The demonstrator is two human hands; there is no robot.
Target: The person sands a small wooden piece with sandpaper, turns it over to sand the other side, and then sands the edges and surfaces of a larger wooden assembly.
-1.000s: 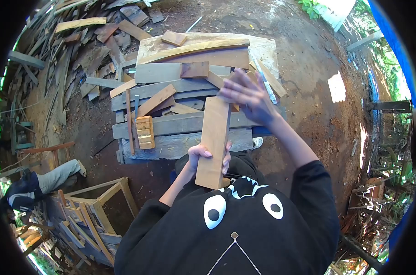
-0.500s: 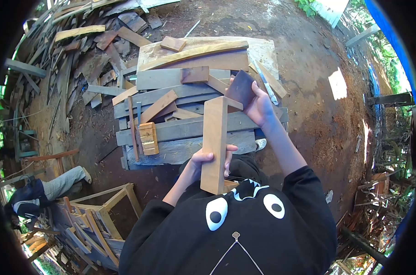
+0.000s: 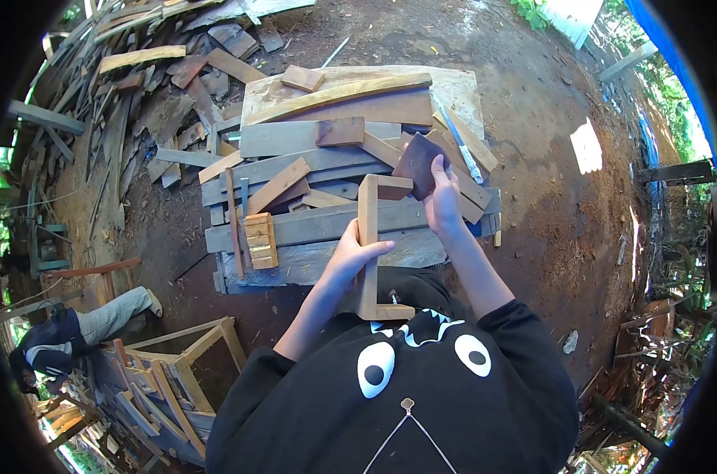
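Observation:
A pale wooden piece (image 3: 368, 276), shaped like a squared C, stands nearly upright in the picture, its two short arms pointing right. My left hand (image 3: 354, 254) is wrapped round its long side near the middle. Up and to the right, my right hand (image 3: 444, 193) grips a dark brown flat sheet (image 3: 419, 164), thumb on top. The sheet's left edge is close to the end of the upper short arm; whether they touch I cannot tell. Below both hands lies a low bench of grey planks (image 3: 303, 225) with loose wood pieces.
A ridged wooden block (image 3: 260, 241) and a brush-like tool (image 3: 463, 146) lie on the bench. Scrap wood (image 3: 121, 118) is piled at the upper left. At the lower left are a wooden frame (image 3: 208, 347) and another person (image 3: 66, 332), bent over.
The wooden piece has turned from its broad face to its narrow side, showing both short arms. My left hand has shifted up along it. The dark sheet has moved slightly down.

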